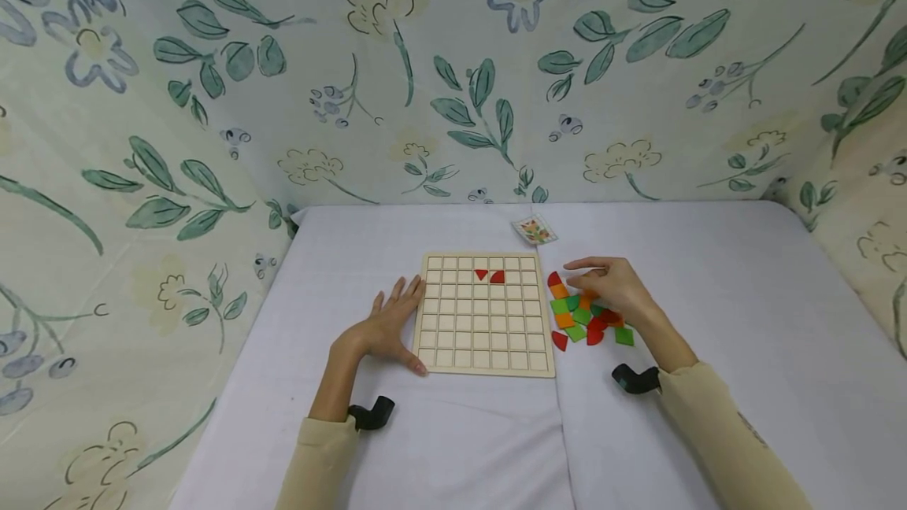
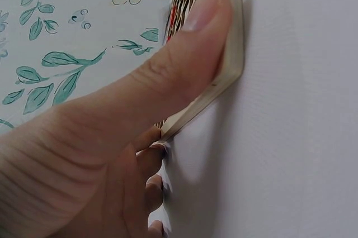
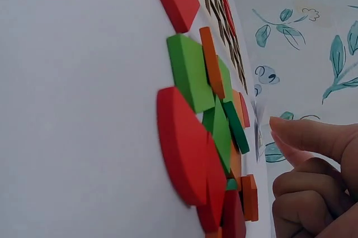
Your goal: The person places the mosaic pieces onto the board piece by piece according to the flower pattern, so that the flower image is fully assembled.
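Observation:
A square wooden grid board [image 1: 473,323] lies flat on the white cloth. A red triangle [image 1: 481,275] and a red quarter-round piece [image 1: 497,277] sit in its upper cells. My left hand [image 1: 386,334] is spread at the board's left edge, its thumb [image 2: 193,42] touching the near-left corner. Over the pile of coloured pieces to the board's right hovers my right hand [image 1: 615,287], index finger and thumb apart, with no piece visible between them. Among the pile are green squares [image 3: 190,73], red rounded pieces [image 3: 182,148] and orange pieces [image 3: 212,62]; the hand hides some.
A small patterned card [image 1: 534,230] lies beyond the board's far-right corner. White cloth [image 1: 453,447] covers the table, with creases in front of the board. A floral curtain [image 1: 453,148] hangs behind the table's far edge and along the sides.

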A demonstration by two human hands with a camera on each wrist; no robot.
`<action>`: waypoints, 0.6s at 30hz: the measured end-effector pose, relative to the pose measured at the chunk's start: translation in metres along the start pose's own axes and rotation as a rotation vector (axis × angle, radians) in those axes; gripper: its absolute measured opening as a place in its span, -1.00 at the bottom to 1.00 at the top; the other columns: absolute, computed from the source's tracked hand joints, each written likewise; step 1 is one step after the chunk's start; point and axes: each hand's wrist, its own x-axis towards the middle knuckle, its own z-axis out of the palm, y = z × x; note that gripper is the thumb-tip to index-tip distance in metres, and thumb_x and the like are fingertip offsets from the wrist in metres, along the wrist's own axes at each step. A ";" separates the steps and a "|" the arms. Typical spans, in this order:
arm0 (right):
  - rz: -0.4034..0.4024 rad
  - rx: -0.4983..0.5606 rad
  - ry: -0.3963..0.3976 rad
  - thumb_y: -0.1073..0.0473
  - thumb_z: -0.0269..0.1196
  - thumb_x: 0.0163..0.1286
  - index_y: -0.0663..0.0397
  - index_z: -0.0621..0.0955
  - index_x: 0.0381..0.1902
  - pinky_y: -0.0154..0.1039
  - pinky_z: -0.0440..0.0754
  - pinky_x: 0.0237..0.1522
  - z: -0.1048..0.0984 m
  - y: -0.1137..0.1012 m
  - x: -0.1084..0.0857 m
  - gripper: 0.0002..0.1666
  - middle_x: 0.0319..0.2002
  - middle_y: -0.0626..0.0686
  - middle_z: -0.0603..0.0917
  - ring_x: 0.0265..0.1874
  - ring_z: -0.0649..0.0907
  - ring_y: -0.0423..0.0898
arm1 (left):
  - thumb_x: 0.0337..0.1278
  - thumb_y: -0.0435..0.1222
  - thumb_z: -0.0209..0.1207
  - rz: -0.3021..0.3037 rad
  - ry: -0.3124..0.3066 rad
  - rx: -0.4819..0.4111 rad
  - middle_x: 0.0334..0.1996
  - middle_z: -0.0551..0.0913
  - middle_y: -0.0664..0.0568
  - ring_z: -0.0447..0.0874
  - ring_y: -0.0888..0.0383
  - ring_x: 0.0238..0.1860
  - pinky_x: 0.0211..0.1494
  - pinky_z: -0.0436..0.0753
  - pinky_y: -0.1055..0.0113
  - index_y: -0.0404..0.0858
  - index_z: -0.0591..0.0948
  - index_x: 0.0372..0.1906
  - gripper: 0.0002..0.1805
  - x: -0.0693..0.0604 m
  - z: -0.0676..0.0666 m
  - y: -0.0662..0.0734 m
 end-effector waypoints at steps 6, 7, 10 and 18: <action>0.000 -0.005 -0.018 0.00 0.34 0.46 0.04 0.64 0.30 -0.38 0.58 -0.23 0.006 -0.002 0.005 -0.48 0.07 0.25 0.72 -0.12 0.57 0.04 | -0.50 0.07 0.72 0.003 0.002 -0.006 0.71 -0.34 -0.07 -0.54 -0.16 0.70 0.70 -0.40 -0.26 -0.23 -0.22 0.69 0.69 0.000 0.000 0.000; 0.005 -0.006 -0.021 0.00 0.34 0.46 0.05 0.64 0.31 -0.38 0.58 -0.23 0.007 -0.003 0.005 -0.47 0.13 0.25 0.69 -0.11 0.58 0.04 | -0.50 0.07 0.71 0.003 0.002 -0.007 0.71 -0.34 -0.07 -0.54 -0.16 0.70 0.70 -0.40 -0.26 -0.23 -0.22 0.69 0.69 0.000 0.000 -0.001; 0.033 -0.006 -0.024 -0.01 0.33 0.46 0.03 0.65 0.30 -0.38 0.59 -0.22 0.010 -0.006 0.007 -0.49 0.24 0.28 0.61 -0.08 0.58 0.05 | -0.50 0.07 0.71 0.001 0.000 -0.006 0.71 -0.34 -0.06 -0.54 -0.15 0.70 0.70 -0.41 -0.26 -0.22 -0.22 0.69 0.69 0.000 0.000 -0.001; 0.027 -0.008 -0.021 0.04 0.29 0.48 0.06 0.68 0.25 -0.28 0.46 -0.21 0.015 -0.010 0.013 -0.55 0.22 0.26 0.57 -0.09 0.51 0.05 | -0.50 0.07 0.71 0.002 0.001 -0.006 0.71 -0.34 -0.07 -0.54 -0.16 0.70 0.70 -0.40 -0.27 -0.23 -0.22 0.69 0.69 0.000 0.000 0.000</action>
